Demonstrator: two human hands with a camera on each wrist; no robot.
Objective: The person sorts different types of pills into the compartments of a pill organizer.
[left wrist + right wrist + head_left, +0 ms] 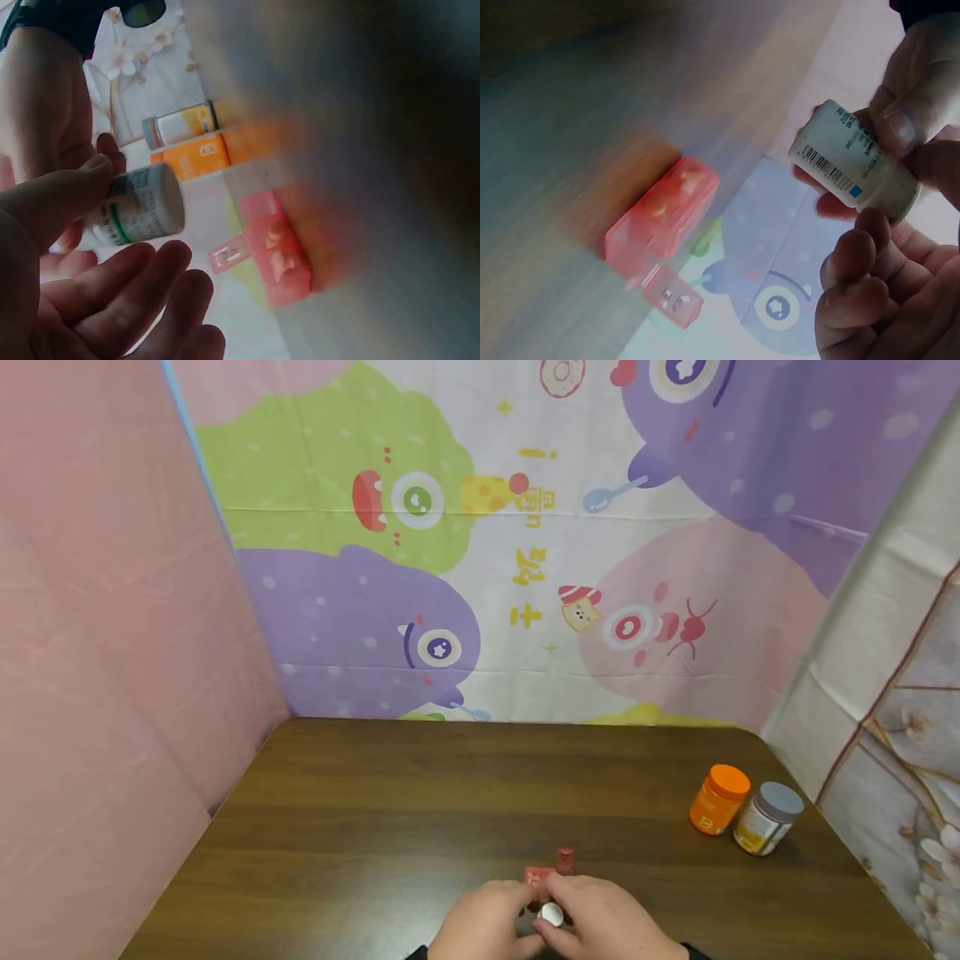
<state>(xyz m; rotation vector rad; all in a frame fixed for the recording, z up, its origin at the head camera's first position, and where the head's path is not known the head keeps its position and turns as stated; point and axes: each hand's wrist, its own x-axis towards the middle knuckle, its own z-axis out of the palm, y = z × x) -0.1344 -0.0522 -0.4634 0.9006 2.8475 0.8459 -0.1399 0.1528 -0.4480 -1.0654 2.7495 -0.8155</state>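
Close together at the front of the table, my left hand [483, 920] and right hand [607, 920] hold a small white pill bottle [840, 154] between them. The left thumb presses on its printed label, with fingers behind. My right thumb and fingers pinch the narrower neck end, which they partly hide. The bottle lies tilted, its broad base pointing away toward a translucent red pill organizer [660, 214] just beyond the hands. One lid [673, 296] of the organizer is flipped open. Pale yellowish pieces [275, 240] show inside it.
An orange jar [718, 802] and a white-and-yellow jar with a grey lid [768, 818] stand side by side at the right of the brown wooden table [420, 793]. Behind it hangs a cartoon-print curtain [540, 685]; a pink cloth [112, 610] hangs at the left.
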